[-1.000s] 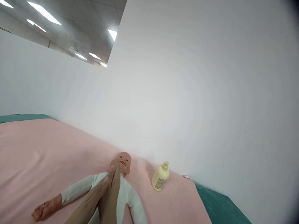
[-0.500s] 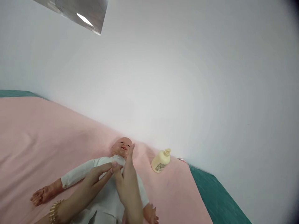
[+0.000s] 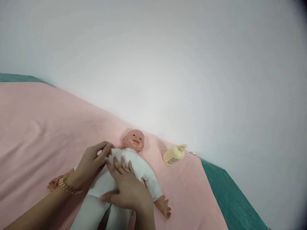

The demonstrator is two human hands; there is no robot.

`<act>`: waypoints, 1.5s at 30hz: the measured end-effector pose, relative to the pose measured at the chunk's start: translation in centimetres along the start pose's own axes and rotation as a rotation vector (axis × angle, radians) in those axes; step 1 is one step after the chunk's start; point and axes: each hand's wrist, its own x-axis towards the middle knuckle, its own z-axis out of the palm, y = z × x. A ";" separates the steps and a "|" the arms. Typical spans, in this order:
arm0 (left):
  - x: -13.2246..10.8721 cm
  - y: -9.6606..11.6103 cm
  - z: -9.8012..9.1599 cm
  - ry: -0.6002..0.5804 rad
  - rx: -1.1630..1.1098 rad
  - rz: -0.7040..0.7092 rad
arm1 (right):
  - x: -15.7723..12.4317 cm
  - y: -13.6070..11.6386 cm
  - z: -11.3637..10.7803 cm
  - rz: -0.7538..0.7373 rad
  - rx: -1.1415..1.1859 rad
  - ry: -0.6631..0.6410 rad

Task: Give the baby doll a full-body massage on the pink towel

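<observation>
A baby doll (image 3: 130, 162) with a soft white cloth body lies on its back, its head toward the wall. At the shoulder on the left of the view, my left hand (image 3: 96, 158) is closed, fingers curled around the white cloth of the upper arm; a bit of white shows between thumb and fingers. My right hand (image 3: 129, 188) lies on the doll's chest and belly, fingers spread and thumb out to the side. A bead bracelet (image 3: 67, 187) circles my left wrist. My left forearm partly covers the doll's arm on that side.
Right of the doll's head stands a pale yellow pump bottle (image 3: 174, 155). A pink sheet (image 3: 43, 127) with creases covers the surface, with green cloth (image 3: 230, 188) showing at its edge. The white wall (image 3: 168, 64) rises directly behind.
My hands, fingertips together near the doll's neck before, have come apart. The left has gone to the doll's shoulder; the right has flattened onto its torso. The camera view has shifted.
</observation>
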 end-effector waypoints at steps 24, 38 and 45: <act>-2.6 3.9 1.7 -0.966 0.015 0.478 | -2.3 6.6 -2.2 0.078 0.311 0.176; -0.8 -1.3 2.7 -0.604 0.470 0.452 | -7.5 4.2 -3.8 0.241 0.346 0.329; -0.3 -1.7 2.5 -0.470 0.545 0.387 | -7.8 0.7 -4.4 0.139 0.252 0.160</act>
